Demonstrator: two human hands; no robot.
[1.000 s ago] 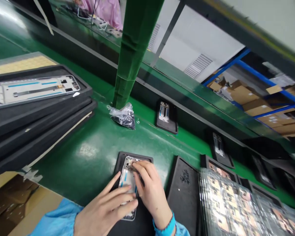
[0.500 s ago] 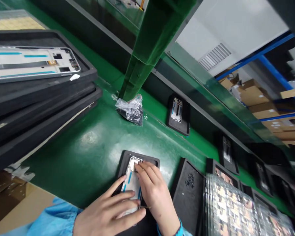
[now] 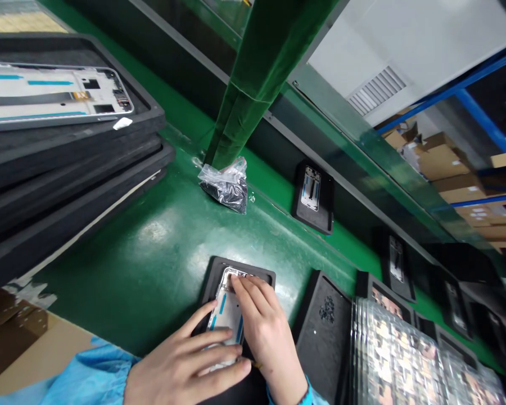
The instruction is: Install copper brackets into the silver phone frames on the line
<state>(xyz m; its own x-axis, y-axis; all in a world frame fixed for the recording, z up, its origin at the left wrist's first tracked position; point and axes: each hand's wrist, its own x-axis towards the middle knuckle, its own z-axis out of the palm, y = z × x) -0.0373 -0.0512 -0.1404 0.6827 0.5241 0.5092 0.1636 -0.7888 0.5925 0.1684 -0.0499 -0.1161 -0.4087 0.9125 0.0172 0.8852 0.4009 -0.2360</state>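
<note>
A silver phone frame with blue strips lies in a black foam tray on the green bench, near the bottom middle. My left hand lies flat across the frame's near end, fingers stretched out and pressing it down. My right hand reaches over the frame, its fingertips pressed together on the frame's far top end. Whether a small part sits under those fingertips is hidden. Both wrists wear light blue sleeves.
A stack of black trays with another phone frame on top fills the left. A crumpled plastic bag lies by a green post. Trays with frames ride the belt. A black tray with tiny screws and clear component sheets sit right.
The view has shifted a little, sliding the scene left and down. My right fingertips have crept slightly along the frame's top end; my left hand stays pressed on the frame.
</note>
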